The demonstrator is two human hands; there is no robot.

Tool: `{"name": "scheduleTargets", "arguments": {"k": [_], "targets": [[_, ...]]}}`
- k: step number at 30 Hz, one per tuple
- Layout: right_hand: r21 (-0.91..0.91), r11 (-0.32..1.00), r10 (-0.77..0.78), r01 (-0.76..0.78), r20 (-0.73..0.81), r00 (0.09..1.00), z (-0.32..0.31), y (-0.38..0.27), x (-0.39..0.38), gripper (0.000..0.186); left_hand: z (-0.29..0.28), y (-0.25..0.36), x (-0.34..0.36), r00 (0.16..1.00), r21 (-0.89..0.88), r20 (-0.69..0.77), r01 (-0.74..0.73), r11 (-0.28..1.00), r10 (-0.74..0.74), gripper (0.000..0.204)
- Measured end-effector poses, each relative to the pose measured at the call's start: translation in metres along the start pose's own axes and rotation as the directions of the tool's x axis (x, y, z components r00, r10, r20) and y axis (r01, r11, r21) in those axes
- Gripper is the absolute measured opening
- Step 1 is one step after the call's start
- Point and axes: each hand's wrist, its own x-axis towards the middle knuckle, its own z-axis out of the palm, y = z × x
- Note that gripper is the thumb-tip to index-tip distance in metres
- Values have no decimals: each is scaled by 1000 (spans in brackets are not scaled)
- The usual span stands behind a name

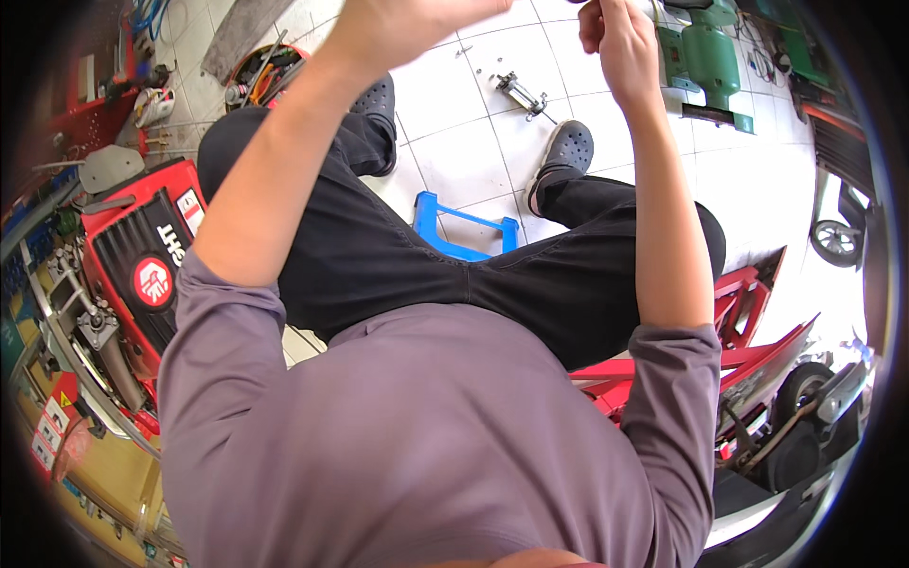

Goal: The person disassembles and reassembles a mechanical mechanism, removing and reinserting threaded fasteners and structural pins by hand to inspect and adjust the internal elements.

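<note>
My left hand (396,30) reaches up to the upper edge of the view. It is blurred, with one digit stretched to the right and the other fingers cut off, so its grip cannot be read. To its right, my right hand (620,40) is raised with its fingers curled in. A bit of something dark shows at the edge by those fingers, too little to name. On the white tile floor (454,166) below the hands lies a silver cylindrical metal part (520,93) with rods along it. A few tiny loose pieces (479,71) are scattered beside it.
A blue plastic stool frame (464,227) shows between my legs. At left are a red bucket of tools (265,74) and a red and black machine (142,265). A green machine (710,62) stands at upper right. Red metal frames (743,308) and a wheel (837,242) are at right.
</note>
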Motion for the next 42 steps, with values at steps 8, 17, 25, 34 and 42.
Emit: {"name": "scheduleTargets", "arguments": {"k": [8,17,25,34,42], "targets": [[-167,614,758,-772,-147,635,0,250,19,46,-33,-6,-5,999,-61,-38,-33,998,31,22],[420,319,945,-850,-75,318,60,338,-47,61,-42,-33,5,990,-211,-41,125,970,-136,21],[360,495,868,-791,-150,474,45,376,-57,68,-12,-101,8,755,-387,307,656,649,-580,22],[488,549,814,-678,-130,566,48,345,-50,37,42,-295,-51,517,831,230,337,443,-824,30],[-241,886,337,-396,-252,907,47,313,-31,32,114,-386,-86,754,809,16,377,452,-657,29]]}}
